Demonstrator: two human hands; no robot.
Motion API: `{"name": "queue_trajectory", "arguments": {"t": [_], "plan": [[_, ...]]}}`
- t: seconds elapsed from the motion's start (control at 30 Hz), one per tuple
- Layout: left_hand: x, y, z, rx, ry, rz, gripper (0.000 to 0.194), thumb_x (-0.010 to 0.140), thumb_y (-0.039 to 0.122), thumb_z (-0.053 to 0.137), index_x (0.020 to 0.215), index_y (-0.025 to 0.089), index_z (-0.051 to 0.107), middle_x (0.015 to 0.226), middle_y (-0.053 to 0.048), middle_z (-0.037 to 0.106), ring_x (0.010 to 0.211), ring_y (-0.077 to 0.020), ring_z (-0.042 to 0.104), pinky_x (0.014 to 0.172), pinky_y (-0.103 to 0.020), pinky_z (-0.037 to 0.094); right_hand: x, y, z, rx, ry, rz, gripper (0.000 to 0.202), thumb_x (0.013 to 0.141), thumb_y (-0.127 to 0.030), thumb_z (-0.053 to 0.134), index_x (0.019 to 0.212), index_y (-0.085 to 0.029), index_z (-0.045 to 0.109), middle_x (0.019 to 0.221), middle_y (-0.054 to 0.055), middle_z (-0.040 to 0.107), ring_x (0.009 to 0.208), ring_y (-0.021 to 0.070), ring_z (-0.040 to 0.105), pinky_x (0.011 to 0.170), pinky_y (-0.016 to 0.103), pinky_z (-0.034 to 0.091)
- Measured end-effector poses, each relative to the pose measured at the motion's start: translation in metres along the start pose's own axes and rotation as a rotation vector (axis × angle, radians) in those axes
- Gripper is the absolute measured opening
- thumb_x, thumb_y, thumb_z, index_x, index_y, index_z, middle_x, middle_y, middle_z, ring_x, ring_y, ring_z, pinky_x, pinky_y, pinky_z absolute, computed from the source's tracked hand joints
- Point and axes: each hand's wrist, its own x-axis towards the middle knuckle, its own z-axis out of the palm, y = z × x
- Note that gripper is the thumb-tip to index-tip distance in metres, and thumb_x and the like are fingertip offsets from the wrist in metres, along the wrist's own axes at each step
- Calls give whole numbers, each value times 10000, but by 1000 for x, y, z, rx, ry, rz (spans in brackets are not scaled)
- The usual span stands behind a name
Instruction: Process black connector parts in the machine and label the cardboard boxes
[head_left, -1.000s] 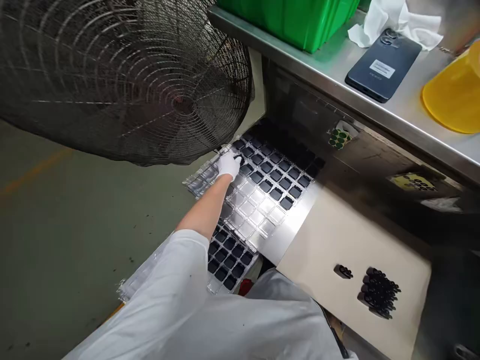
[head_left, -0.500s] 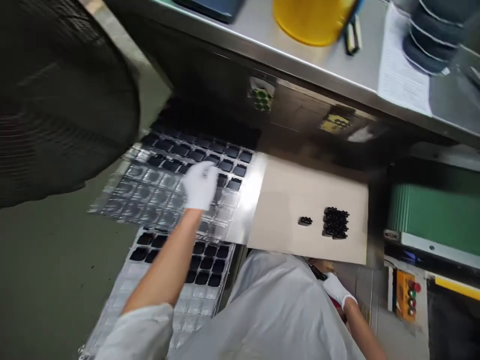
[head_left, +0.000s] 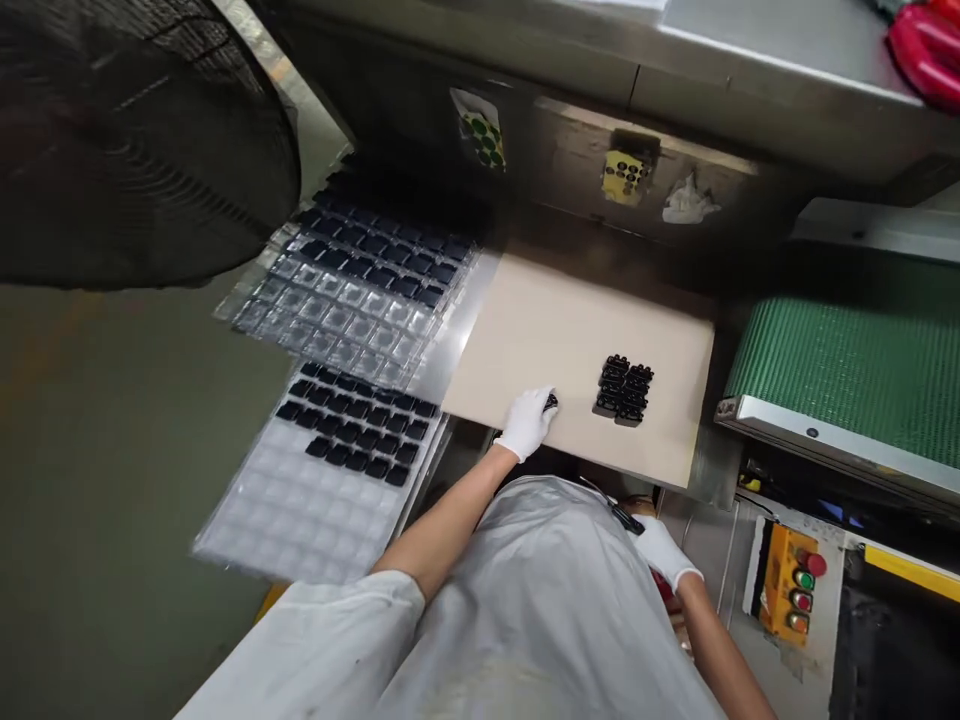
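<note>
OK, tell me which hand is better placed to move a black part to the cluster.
Left, most likely: the left hand is at the beige board, a black part at its fingertips. The right hand is off the board.

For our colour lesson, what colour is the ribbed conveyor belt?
Green, clearest in the head view.

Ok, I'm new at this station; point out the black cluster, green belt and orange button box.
Black cluster (head_left: 634, 392): head view, middle of the parts.
Green belt (head_left: 847, 350): head view, ribbed surface.
Orange button box (head_left: 781, 577): head view, casing left of the buttons.
</note>
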Motion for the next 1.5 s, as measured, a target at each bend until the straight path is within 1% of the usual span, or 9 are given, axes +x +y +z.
{"name": "queue_trajectory", "arguments": {"t": [0.1,0.27,0.43,0.57,0.77,0.9,1.17,1.37,1.5], "plan": [[-63,0,24,-80,55,-200,545,936,317,662,1452,232,510,1380,-124,671,1296,-287,616,1111,-381,459,27,7,-1,-156,-108,-77,348,977,-453,661,1174,-169,696,1226,48,679,1070,254,672,906,388,593],[-144,-20,57,-219,115,-557,319,809,289,799,1103,214,699,1079,-77,792,998,-241,750,898,-315,582,76,-25,11,-481,-234,-261,306,871,-400,725,888,-98,766,875,127,750,949,321,723,778,329,511],[-182,-73,48,-239,171,-753,336,783,175,789,1115,172,738,1140,-128,780,1102,-261,728,1023,-360,538,89,-62,22,-696,-229,-397,318,815,-342,665,994,-102,774,997,214,767,954,321,729,743,336,466],[-207,-104,35,-224,102,-759,343,820,194,762,1156,138,723,1171,-138,758,1125,-263,708,1059,-444,515,86,-82,27,-769,-267,-455,383,774,-375,688,1005,-77,751,1013,221,766,957,303,728,758,324,471],[-199,-132,8,-267,-35,-530,400,760,68,714,1135,202,740,1200,-166,731,1253,-345,640,1133,-426,425,83,-123,54,-787,-248,-442,391,781,-393,685,1015,-87,750,1021,217,770,978,308,728,785,333,475],[-180,-166,-18,-412,-122,-383,433,710,79,758,1118,221,748,1158,-154,733,1231,-353,645,1129,-429,425,79,-157,75,-776,-218,-363,316,765,-369,695,925,-106,766,867,186,766,819,277,726,698,325,456],[-176,-262,-70,-998,-161,-436,431,626,259,903,1014,153,748,1005,-104,786,924,-251,749,760,-333,599,42,-222,126,-675,-231,-223,350,742,-373,783,933,-81,789,679,103,724,632,216,658,591,302,450],[-191,-300,-103,-1253,48,-569,348,779,374,867,987,119,755,1004,-147,780,941,-227,761,806,-313,613,26,-256,146,-588,-211,-180,324,976,-433,667,1194,-194,691,1184,83,706,1028,205,691,893,374,587],[-187,-344,-157,-1131,363,-753,344,951,394,705,1176,135,685,1153,-115,725,998,-210,720,863,-383,618,27,-268,155,-568,-206,-157,282,1000,-397,645,1230,-238,675,1316,84,645,1129,222,655,934,372,587]]}}
